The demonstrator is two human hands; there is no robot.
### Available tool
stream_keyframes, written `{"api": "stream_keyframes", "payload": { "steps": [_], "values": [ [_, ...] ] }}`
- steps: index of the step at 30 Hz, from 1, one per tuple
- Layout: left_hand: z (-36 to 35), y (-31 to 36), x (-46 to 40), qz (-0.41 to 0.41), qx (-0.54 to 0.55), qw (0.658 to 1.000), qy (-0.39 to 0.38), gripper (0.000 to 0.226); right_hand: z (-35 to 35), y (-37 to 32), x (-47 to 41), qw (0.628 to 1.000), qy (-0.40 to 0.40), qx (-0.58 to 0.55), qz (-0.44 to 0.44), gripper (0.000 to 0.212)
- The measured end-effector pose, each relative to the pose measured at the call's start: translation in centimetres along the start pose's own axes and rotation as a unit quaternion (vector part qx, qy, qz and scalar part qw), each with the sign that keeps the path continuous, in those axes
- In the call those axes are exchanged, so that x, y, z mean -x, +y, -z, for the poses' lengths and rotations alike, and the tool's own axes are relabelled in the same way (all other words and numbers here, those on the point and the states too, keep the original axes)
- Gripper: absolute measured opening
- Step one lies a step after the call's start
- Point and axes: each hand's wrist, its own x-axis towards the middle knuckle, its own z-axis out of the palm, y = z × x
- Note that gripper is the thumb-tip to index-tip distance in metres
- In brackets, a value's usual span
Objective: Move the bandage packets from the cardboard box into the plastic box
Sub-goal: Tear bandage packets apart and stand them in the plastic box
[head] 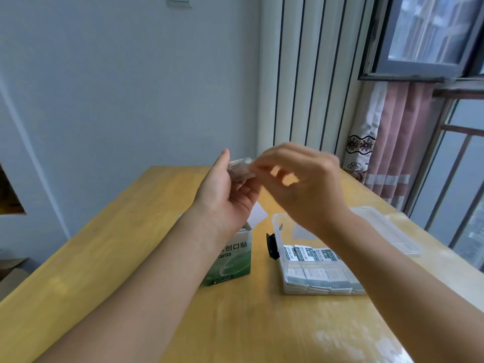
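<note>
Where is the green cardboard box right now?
In the head view, the green cardboard box stands open on the wooden table, left of the clear plastic box and partly behind the left forearm.

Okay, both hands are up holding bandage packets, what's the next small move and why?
Probably lower the right hand with the bandage packets it is pinching from the left hand down into the plastic box. The box sits open below, and its far end looks unfilled behind the packed rows.

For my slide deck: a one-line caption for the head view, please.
Both hands hold bandage packets above the cardboard box and plastic box.
</note>
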Motion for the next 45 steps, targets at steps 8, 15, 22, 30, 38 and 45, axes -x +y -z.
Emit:
{"api": "stream_keyframes", "payload": {
  "steps": [8,15,22,30,38,45],
  "values": [
    [-0.1,-1.1,0.3,0.051,-0.080,0.995,0.019,0.027,1.0,2.3,-0.5,0.963,0.041,-0.077,-0.255,0.005],
    [0.3,-0.4,1.0,0.198,-0.186,0.954,-0.129,0.055,1.8,3.7,-0.3,0.916,-0.061,-0.193,-0.346,0.009],
    [0.2,-1.3,0.7,0.174,-0.237,0.948,-0.119,0.042,2.0,3.8,-0.2,0.956,0.025,-0.080,-0.280,0.013],
    [0.3,-0.9,0.4,0.151,-0.104,0.981,-0.061,0.038,2.9,1.6,-1.4,0.983,0.083,0.124,0.103,0.009],
    [0.6,-0.9,0.3,0.123,-0.151,0.977,-0.091,0.027,1.4,0.3,-0.4,0.979,-0.188,-0.070,-0.030,0.011],
    [0.8,-1.5,0.3,0.014,-0.300,0.946,-0.121,0.020,4.0,3.2,-2.0,0.902,-0.151,-0.121,-0.386,0.028]
  ]
}}
